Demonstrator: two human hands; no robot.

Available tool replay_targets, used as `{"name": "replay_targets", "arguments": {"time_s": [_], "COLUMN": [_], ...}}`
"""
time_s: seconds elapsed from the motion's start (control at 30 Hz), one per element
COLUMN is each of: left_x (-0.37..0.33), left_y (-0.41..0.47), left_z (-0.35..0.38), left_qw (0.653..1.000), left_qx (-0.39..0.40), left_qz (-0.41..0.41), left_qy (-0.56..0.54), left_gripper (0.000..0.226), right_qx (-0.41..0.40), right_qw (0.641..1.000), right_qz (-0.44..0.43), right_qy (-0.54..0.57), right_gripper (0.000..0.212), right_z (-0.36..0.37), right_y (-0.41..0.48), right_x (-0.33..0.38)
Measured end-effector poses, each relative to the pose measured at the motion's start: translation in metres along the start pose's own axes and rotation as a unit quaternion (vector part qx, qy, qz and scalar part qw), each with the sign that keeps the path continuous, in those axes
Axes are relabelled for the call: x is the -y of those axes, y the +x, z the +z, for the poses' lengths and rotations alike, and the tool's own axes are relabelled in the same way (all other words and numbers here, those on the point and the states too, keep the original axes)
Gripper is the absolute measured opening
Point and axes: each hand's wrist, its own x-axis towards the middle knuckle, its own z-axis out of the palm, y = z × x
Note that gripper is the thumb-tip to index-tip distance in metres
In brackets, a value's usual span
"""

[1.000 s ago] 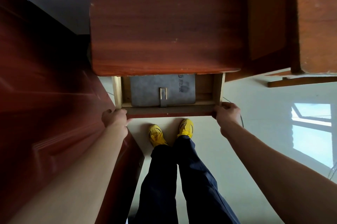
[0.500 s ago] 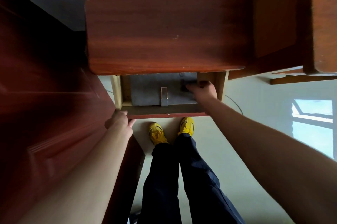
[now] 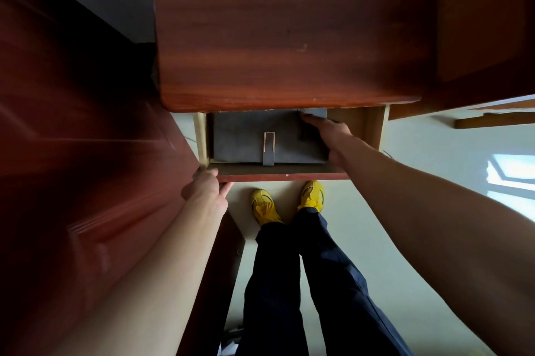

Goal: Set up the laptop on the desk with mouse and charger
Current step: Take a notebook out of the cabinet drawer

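Note:
A red-brown wooden desk (image 3: 289, 37) fills the top of the head view. Its drawer (image 3: 283, 174) stands pulled out below the desk's front edge. A flat grey laptop case (image 3: 246, 135) with a strap and metal buckle (image 3: 268, 147) lies inside and nearly fills the drawer. My left hand (image 3: 205, 187) grips the drawer front's left corner. My right hand (image 3: 330, 135) reaches into the drawer and closes on the case's right edge, fingers at its far right corner. No mouse or charger is in view.
A dark red wooden panel (image 3: 72, 138) stands close on the left. Another wooden piece of furniture (image 3: 486, 22) is at the upper right. My legs and yellow shoes (image 3: 311, 196) stand on the pale floor (image 3: 419, 158) right under the drawer.
My right hand left the drawer front's right corner, went into the drawer and took hold of the grey case's right edge. The left hand stayed on the drawer front.

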Motion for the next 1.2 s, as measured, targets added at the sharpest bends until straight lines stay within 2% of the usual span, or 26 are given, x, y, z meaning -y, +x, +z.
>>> {"name": "replay_targets", "arguments": {"time_s": [0.1,0.17,0.3,0.4,0.5,0.63,0.7,0.8,0.9,1.0,1.13,1.2], "left_x": [0.001,0.002,-0.004,-0.002,-0.002,-0.003,-0.002,-0.001,0.000,-0.003,-0.007,-0.006], "left_y": [-0.004,-0.005,-0.005,-0.006,-0.007,-0.010,-0.009,-0.008,-0.006,-0.006,-0.007,-0.012], "left_z": [-0.002,-0.003,-0.001,-0.003,-0.002,0.001,0.000,0.001,0.001,0.002,-0.002,-0.005], "left_qw": [0.998,0.997,1.000,0.999,0.999,0.999,0.998,0.998,0.998,0.999,1.000,0.999], "left_qx": [0.043,0.038,-0.007,0.030,0.019,-0.035,-0.054,-0.063,-0.064,-0.044,-0.012,0.030], "left_qz": [0.020,0.029,0.008,0.018,0.022,-0.007,-0.013,-0.007,-0.012,-0.028,-0.027,-0.034], "left_qy": [0.036,0.052,0.016,0.039,0.027,-0.015,-0.021,-0.024,-0.019,0.002,-0.003,-0.016], "left_gripper": [0.036,0.035,0.030,0.033,0.032,0.005,0.017,0.019,0.021,0.009,0.026,0.026], "right_qx": [0.035,0.022,-0.107,-0.185,-0.204,-0.175,-0.158,-0.161,-0.133,-0.099,-0.099,-0.095], "right_qw": [0.999,0.999,0.991,0.979,0.973,0.974,0.973,0.969,0.977,0.983,0.980,0.977], "right_qz": [0.011,-0.001,-0.076,-0.082,-0.057,-0.067,-0.087,-0.121,-0.108,-0.086,-0.088,-0.071], "right_qy": [-0.016,-0.027,-0.029,0.028,0.090,0.131,0.145,0.144,0.129,0.125,0.147,0.176], "right_gripper": [0.059,0.067,0.074,0.059,0.041,0.030,0.025,0.016,0.019,0.039,0.028,0.024], "right_z": [0.004,0.011,0.026,0.026,0.027,0.027,0.024,0.020,0.020,0.017,0.005,-0.003], "right_y": [0.005,0.006,0.008,0.010,0.010,0.010,0.011,0.009,-0.002,-0.020,-0.047,-0.059], "right_x": [0.007,0.009,0.000,-0.004,-0.004,-0.002,0.003,0.013,0.011,0.000,-0.017,-0.025]}}
